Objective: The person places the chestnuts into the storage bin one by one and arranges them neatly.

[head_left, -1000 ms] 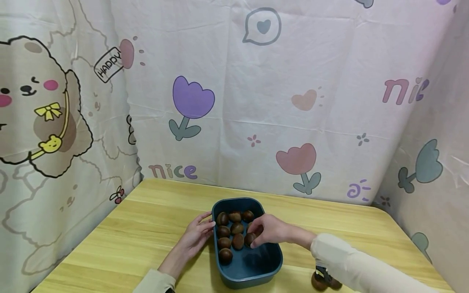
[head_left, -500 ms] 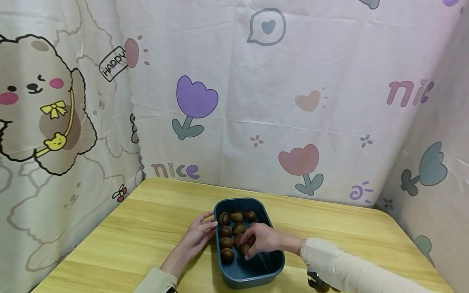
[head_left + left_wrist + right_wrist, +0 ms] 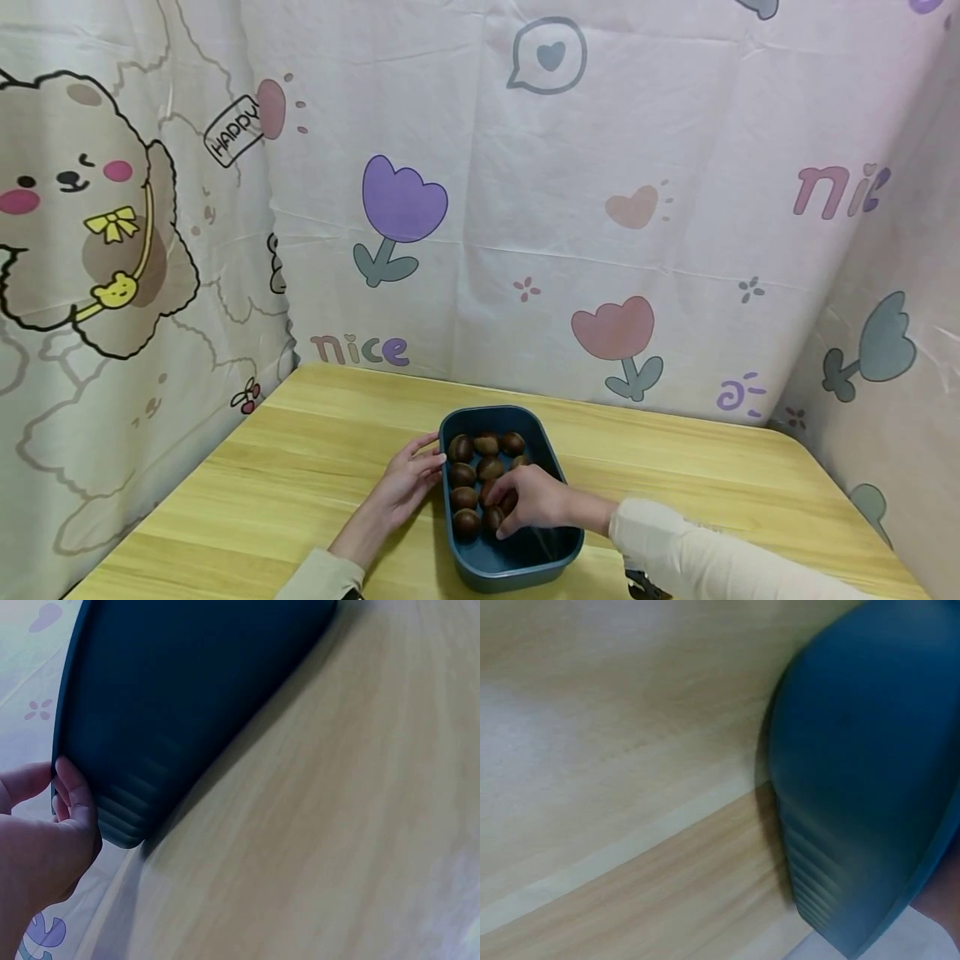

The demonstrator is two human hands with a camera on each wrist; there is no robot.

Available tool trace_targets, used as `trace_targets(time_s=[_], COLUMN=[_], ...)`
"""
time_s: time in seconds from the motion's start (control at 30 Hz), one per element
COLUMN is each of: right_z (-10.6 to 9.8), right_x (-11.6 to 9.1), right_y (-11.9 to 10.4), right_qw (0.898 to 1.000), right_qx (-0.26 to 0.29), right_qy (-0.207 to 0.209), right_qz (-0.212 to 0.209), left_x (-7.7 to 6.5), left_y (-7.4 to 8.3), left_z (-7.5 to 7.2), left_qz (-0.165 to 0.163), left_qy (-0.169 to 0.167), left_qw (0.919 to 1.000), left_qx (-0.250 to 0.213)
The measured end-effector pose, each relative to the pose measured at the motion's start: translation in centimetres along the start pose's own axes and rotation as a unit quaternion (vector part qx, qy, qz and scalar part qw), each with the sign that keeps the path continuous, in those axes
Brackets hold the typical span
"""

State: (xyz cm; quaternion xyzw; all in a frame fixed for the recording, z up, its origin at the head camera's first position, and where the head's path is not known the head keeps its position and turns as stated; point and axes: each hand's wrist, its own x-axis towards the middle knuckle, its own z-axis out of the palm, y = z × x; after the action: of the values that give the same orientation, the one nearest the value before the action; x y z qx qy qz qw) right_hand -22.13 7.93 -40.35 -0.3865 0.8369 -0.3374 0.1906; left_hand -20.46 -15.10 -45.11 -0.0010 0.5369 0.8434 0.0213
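Observation:
A dark blue rectangular bin (image 3: 517,575) with rounded corners stands on the table in the head view. Rows of brown chestnuts (image 3: 462,475) lie inside it, mostly along its left and far sides. My left hand (image 3: 405,483) holds the bin's left edge; in the left wrist view, thumb and fingers pinch the rim near a ribbed corner. Inside the bin, my right hand (image 3: 536,497) pinches a chestnut (image 3: 492,518) low over the floor, beside the nearest chestnut of the left row. That hand hides part of the middle and right chestnuts. The right wrist view shows mainly the bin's outer wall (image 3: 855,765).
The wooden table (image 3: 300,467) runs back to a printed curtain (image 3: 480,317), which also hangs at the left and right. A dark wrist strap (image 3: 643,585) shows under the right sleeve (image 3: 720,550).
My right hand has moved nearer and leftward within the bin, with a chestnut in its fingers. The left hand keeps its place on the bin. The sleeve now covers the chestnuts seen earlier on the table.

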Motion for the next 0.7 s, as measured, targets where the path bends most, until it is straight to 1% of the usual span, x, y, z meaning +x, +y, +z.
trace_targets(time_s=[0.33,0.5,0.7], right_z=[0.6,0.2,-1.5], right_x=[-0.3,-0.4,-1.1], right_y=[0.2,0.1,-0.4], right_qw=[0.998,0.998,0.995], right_qx=[-0.054,-0.039,0.006], right_qy=[0.023,0.045,0.091], right_qz=[-0.029,-0.038,-0.04], left_x=[-0.2,-0.2,-0.1], left_y=[0.1,0.0,0.1], left_z=[0.0,0.1,0.0], left_qz=[-0.002,-0.001,-0.001], left_qy=[-0.001,-0.002,0.0], left_qw=[1.0,1.0,1.0], left_qx=[0.003,0.003,0.003])
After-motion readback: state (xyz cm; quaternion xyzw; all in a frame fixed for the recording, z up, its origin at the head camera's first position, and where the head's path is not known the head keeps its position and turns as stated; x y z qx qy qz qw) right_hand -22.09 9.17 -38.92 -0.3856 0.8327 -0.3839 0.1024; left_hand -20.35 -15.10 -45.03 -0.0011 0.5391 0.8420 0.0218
